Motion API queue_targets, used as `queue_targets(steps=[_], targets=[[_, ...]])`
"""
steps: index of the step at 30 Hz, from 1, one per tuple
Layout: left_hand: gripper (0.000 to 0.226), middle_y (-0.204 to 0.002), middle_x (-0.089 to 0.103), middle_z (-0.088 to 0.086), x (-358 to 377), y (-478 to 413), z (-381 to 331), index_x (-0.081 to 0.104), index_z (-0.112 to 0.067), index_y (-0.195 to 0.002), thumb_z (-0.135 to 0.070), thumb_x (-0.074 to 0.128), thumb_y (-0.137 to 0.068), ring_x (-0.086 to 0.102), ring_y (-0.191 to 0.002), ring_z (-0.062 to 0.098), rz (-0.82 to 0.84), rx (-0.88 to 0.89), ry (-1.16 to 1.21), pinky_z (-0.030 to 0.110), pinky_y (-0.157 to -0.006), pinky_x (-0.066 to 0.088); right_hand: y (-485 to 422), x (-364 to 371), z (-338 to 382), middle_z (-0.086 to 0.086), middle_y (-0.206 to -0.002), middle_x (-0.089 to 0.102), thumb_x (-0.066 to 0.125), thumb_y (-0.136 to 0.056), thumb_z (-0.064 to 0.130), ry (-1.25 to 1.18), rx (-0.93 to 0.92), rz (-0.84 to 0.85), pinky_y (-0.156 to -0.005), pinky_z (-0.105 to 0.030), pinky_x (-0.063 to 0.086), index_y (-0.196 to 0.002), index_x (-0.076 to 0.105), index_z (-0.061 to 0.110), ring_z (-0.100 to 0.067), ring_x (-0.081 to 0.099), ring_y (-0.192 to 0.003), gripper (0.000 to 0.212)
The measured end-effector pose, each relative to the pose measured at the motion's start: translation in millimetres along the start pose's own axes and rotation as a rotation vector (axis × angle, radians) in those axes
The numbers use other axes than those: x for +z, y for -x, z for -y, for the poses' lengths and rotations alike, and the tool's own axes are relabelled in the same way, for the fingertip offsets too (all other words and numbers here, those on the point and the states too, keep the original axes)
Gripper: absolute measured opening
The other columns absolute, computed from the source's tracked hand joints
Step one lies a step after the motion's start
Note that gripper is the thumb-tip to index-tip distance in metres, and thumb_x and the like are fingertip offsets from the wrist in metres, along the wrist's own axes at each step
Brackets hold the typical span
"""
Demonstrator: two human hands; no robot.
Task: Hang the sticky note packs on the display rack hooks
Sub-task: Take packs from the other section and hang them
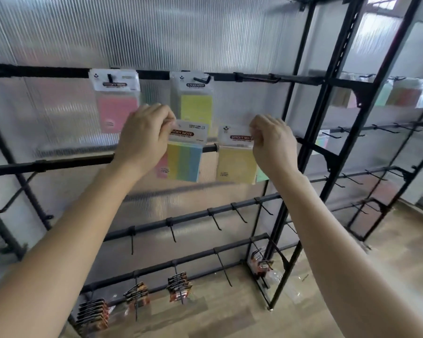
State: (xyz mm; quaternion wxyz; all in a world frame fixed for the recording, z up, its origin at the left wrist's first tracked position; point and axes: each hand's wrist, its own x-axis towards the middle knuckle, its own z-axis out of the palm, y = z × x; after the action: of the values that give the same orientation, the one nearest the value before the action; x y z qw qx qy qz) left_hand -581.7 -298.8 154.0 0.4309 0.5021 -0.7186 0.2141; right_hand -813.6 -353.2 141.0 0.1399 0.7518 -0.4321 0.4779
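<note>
- Yellow, green and blue strips filled the striped pack (185, 158), which the left hand (144, 137) pinched by its white header, fingers curled, in front of the middle rail (59, 164).
- Curled the same way, the right hand (271, 145) pinched the header of a yellow pack (235, 163) just beside the first; both packs hung from the fingers alone.
- Clear sleeves held the notes. A pink edge showed behind the striped pack and a green corner behind the yellow one, too little to tell what they belonged to.
- On the top rail (34, 70) of the black rack (329, 98), a pink pack (116, 106) and a lime pack (195, 103) hung from hooks, above the hands.
- Low hooks carried dark packs (178, 286), their print unreadable; the shelf packs (401, 93) at right were blurred.
</note>
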Motion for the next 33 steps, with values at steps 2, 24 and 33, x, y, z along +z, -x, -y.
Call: queue_targets(steps=[2, 24, 33], targets=[[0.01, -0.077, 0.052, 0.002, 21, 8, -12, 0.056, -0.002, -0.081, -0.004, 0.053, -0.09, 0.043, -0.076, 0.017, 0.064, 0.005, 0.065, 0.031, -0.069, 0.032, 17, -5, -23, -0.008, -0.074, 0.059, 0.035, -0.078, 0.005, 0.019, 0.032, 0.034, -0.061, -0.03, 0.028, -0.076, 0.055, 0.007, -0.028, 0.048, -0.072, 0.02], [0.01, -0.079, 0.051, -0.004, 264, -13, -275, 0.054, -0.007, -0.08, -0.007, 0.054, -0.09, 0.047, -0.079, 0.019, 0.316, -0.012, 0.329, 0.03, -0.069, 0.032, 138, -153, -307, -0.006, -0.086, 0.062, 0.049, -0.081, -0.002, 0.196, 0.398, 0.2, -0.066, -0.031, 0.027, -0.08, 0.056, 0.007, -0.028, 0.049, -0.083, 0.012], [0.01, -0.082, 0.053, -0.003, 349, -38, -344, 0.055, -0.007, -0.083, -0.01, 0.051, -0.092, 0.047, -0.084, 0.017, 0.383, -0.013, 0.414, 0.029, -0.07, 0.033, 155, -180, -401, -0.006, -0.084, 0.059, 0.04, -0.08, 0.006, 0.213, 0.527, 0.23, -0.066, -0.029, 0.023, -0.076, 0.049, 0.015, -0.025, 0.045, -0.081, 0.013]])
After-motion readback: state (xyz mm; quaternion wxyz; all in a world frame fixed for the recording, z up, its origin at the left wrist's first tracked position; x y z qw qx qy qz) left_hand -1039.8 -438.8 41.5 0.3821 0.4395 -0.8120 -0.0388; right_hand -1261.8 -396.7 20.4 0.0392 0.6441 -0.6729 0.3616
